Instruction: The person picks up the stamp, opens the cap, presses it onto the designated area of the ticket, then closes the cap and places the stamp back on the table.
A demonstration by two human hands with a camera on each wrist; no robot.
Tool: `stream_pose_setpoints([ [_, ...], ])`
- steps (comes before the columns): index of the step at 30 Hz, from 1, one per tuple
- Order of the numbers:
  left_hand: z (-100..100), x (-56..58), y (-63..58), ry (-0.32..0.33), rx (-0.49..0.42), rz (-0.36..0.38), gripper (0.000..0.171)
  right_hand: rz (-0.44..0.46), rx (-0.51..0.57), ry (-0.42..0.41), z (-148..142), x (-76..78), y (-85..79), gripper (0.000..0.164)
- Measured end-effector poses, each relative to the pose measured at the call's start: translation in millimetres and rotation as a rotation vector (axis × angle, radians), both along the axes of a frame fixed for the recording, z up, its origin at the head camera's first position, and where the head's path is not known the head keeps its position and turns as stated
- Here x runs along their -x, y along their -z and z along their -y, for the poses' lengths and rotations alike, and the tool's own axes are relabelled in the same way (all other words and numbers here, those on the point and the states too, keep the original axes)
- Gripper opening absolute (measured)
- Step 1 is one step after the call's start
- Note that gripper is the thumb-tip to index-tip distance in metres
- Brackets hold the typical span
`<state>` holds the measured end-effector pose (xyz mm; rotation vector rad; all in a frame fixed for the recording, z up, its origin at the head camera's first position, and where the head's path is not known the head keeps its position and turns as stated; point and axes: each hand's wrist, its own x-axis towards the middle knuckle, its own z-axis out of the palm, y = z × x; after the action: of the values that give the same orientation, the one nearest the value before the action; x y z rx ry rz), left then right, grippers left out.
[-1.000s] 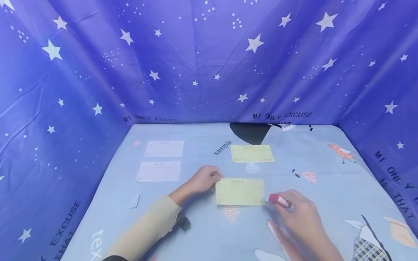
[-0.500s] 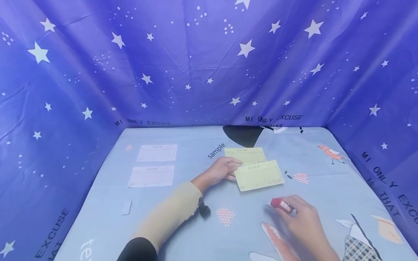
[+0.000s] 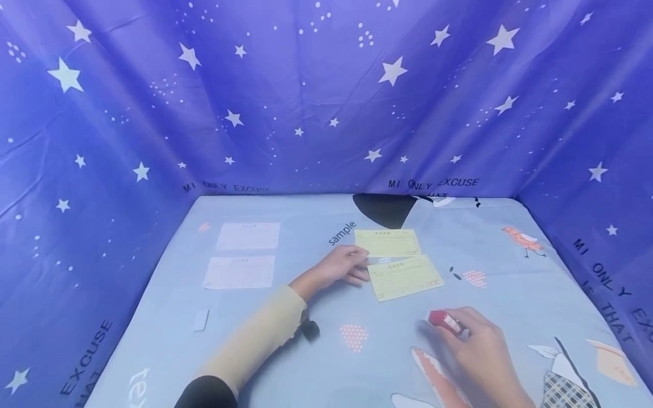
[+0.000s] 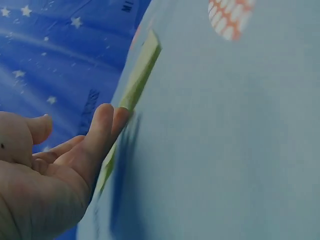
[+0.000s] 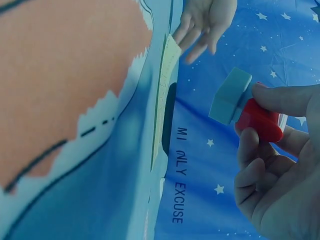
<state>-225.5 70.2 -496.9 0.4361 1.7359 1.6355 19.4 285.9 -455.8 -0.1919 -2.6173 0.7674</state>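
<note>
A sideways brush of the left hand [image 3: 339, 266] could be sending the front yellow slip [image 3: 406, 279], lying askew toward the far edge of the tabletop [image 3: 367, 375], over the rear yellow slip [image 3: 386, 242], as nothing is pinning it; a slackening right hand [image 3: 476, 343] could be dropping the red stamp [image 3: 445, 321]. The left fingers are lying loosely extended, apparently touching the slip's left edge; nearer the tabletop's right edge, the right hand is pinching the stamp.

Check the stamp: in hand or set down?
In hand: the right hand pinches the stamp, clear of the cloth in the right wrist view.
</note>
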Motion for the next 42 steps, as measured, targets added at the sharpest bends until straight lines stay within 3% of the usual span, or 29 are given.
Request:
stream_pose_setpoints([
  [2,19,3.5,-5.2,0.0,0.041,-0.104,0.044,-0.001,-0.002,0.012,-1,0.5,-1.1,0.028],
  [6,71,17.5,-12.4,-0.025,0.182,-0.398,0.046,0.032,0.002,0.041,-3,0.7,-5.1,0.022],
  [8,102,27.7,-16.1,-0.065,0.203,-0.431,0.053,0.049,0.005,0.054,-4,1.1,-7.3,0.018],
  [11,149,47.6,-18.7,-0.187,0.174,-0.354,0.068,0.051,0.005,0.055,-4,2.3,-9.5,0.017],
  [14,191,71.5,-22.0,-0.376,0.114,-0.227,0.075,0.04,-0.014,0.054,-5,3.7,-9.8,0.019],
  [16,214,89.2,-24.0,-0.484,0.009,-0.138,0.075,0.042,-0.025,0.055,-4,4.2,-9.9,0.02],
  [19,240,113.1,-25.4,-0.62,-0.212,0.056,0.075,0.062,-0.036,0.057,-3,4.4,-9.9,0.019],
  [21,253,125.8,-24.0,-0.685,-0.311,0.155,0.076,0.088,-0.04,0.061,-2,4.0,-9.8,0.018],
  [23,263,134.3,-21.3,-0.742,-0.277,0.194,0.078,0.112,-0.041,0.064,-1,3.2,-9.0,0.016],
  [25,270,140.2,-17.7,-0.761,-0.195,0.19,0.079,0.127,-0.038,0.066,0,2.1,-7.9,0.017],
  [28,278,145.0,-13.6,-0.735,-0.047,0.127,0.082,0.112,-0.052,0.067,-1,1.3,-5.7,0.021],
  [36,289,153.4,-15.7,-0.707,0.115,0.051,0.091,0.095,-0.058,0.062,1,4.9,-0.7,0.024],
  [39,290,157.8,-17.1,-0.693,0.187,0.019,0.086,0.106,-0.04,0.061,5,7.8,-0.3,0.024],
  [42,290,160.8,-16.7,-0.662,0.266,-0.032,0.07,0.142,-0.035,0.069,9,12.3,-2.1,0.022],
])
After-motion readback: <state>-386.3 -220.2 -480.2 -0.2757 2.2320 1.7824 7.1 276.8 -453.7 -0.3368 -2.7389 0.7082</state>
